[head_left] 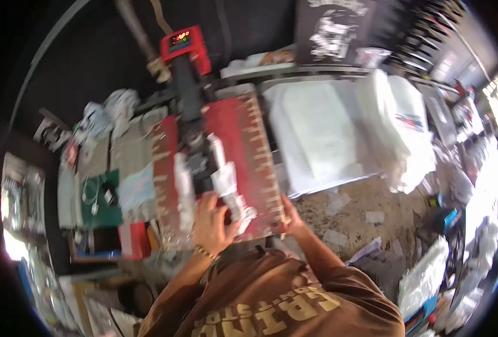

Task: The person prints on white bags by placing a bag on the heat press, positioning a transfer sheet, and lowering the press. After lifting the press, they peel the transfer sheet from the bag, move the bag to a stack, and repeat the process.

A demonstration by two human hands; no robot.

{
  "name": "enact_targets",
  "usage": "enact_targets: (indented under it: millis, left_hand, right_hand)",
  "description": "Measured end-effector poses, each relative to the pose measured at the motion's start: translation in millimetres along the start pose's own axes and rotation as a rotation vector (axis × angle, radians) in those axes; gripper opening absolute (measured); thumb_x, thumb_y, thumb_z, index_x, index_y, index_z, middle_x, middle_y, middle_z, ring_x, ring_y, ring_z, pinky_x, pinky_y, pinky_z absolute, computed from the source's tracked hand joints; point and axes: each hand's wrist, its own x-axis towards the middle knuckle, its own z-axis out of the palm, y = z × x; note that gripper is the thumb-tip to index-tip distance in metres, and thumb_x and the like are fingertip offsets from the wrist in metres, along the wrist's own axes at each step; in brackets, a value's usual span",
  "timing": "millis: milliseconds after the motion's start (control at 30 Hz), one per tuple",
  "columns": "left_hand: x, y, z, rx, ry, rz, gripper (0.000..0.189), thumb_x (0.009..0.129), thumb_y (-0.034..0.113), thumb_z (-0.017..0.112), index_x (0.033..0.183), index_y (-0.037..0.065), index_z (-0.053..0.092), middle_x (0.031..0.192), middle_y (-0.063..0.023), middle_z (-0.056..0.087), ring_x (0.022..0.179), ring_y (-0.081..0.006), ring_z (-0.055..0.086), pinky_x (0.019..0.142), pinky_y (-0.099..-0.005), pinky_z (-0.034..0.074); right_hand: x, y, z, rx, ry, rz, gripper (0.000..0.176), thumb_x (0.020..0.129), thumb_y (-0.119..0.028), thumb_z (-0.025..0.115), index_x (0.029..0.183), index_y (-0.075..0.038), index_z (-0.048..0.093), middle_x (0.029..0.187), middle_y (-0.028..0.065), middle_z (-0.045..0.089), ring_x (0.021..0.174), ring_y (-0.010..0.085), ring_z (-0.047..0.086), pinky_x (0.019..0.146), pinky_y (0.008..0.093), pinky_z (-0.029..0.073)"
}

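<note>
A heat press with a worn red top plate (235, 126) is in front of me. Its black lever (190, 95) runs down the middle of the plate, with crumpled white wrapping (224, 180) on both sides. My left hand (210, 224) is closed over the lever's near end, thumb out to the right; its fingers hide that end. At the plate's right front corner, my right hand (292, 218) touches the edge. Most of its fingers are hidden behind that edge and blurred. What lies under the plate is out of sight.
A red control box (182, 44) with a lit display tops the press. To the right is a white-covered surface (316, 132) with a bundled translucent sheet (398, 129). A green mat (100, 199) with a white cable lies left. Paper scraps (336, 237) litter the floor.
</note>
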Motion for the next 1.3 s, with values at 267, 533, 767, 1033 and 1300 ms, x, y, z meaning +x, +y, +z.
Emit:
enact_targets:
  millis: [267, 533, 767, 1033, 1300]
  left_hand:
    - [-3, 4, 5, -0.041, 0.098, -0.194, 0.022, 0.086, 0.022, 0.073, 0.096, 0.004, 0.064, 0.102, -0.0146, 0.067, 0.091, -0.0362, 0.063, 0.079, -0.0452, 0.048]
    - [-7, 4, 5, -0.019, 0.047, -0.166, 0.021, 0.087, 0.017, 0.072, 0.097, 0.003, 0.062, 0.099, -0.0158, 0.067, 0.091, -0.0363, 0.064, 0.079, -0.0457, 0.048]
    - [-12, -1, 14, 0.039, 0.049, -0.128, 0.018, 0.086, 0.015, 0.071, 0.096, 0.003, 0.061, 0.094, -0.0154, 0.066, 0.087, -0.0363, 0.063, 0.077, -0.047, 0.048]
    - [-13, 1, 14, 0.047, -0.015, -0.166, 0.017, 0.086, 0.014, 0.07, 0.094, 0.003, 0.06, 0.091, -0.015, 0.066, 0.085, -0.0366, 0.062, 0.076, -0.0472, 0.047]
    - [-11, 1, 12, 0.044, 0.021, -0.142, 0.016, 0.086, 0.014, 0.069, 0.093, 0.004, 0.06, 0.089, -0.0145, 0.065, 0.081, -0.0363, 0.062, 0.074, -0.0472, 0.046]
  right_hand:
    - [21, -125, 38, -1.713, 0.811, -0.75, 0.027, 0.085, -0.029, 0.075, 0.101, -0.007, 0.072, 0.088, 0.0134, 0.068, 0.088, 0.0281, 0.064, 0.074, 0.0412, 0.05]
    - [18, -216, -5, -2.068, 1.044, -0.451, 0.067, 0.084, -0.036, 0.072, 0.14, -0.011, 0.045, 0.12, 0.0271, 0.06, 0.112, 0.0439, 0.058, 0.092, 0.0529, 0.049]
    - [-48, -305, 56, -1.817, 0.969, -0.49, 0.057, 0.087, -0.007, 0.048, 0.143, -0.012, 0.042, 0.092, 0.0317, 0.067, 0.091, 0.0473, 0.066, 0.079, 0.0554, 0.052]
    - [-72, -330, 56, -1.866, 0.845, -0.721, 0.052, 0.083, 0.004, 0.053, 0.129, -0.016, 0.062, 0.081, 0.0214, 0.065, 0.079, 0.0383, 0.063, 0.075, 0.0489, 0.049]
    - [-112, -354, 74, -1.994, 1.094, -0.989, 0.042, 0.087, -0.004, 0.055, 0.125, -0.017, 0.064, 0.116, 0.0146, 0.068, 0.098, 0.0362, 0.067, 0.084, 0.0459, 0.055]
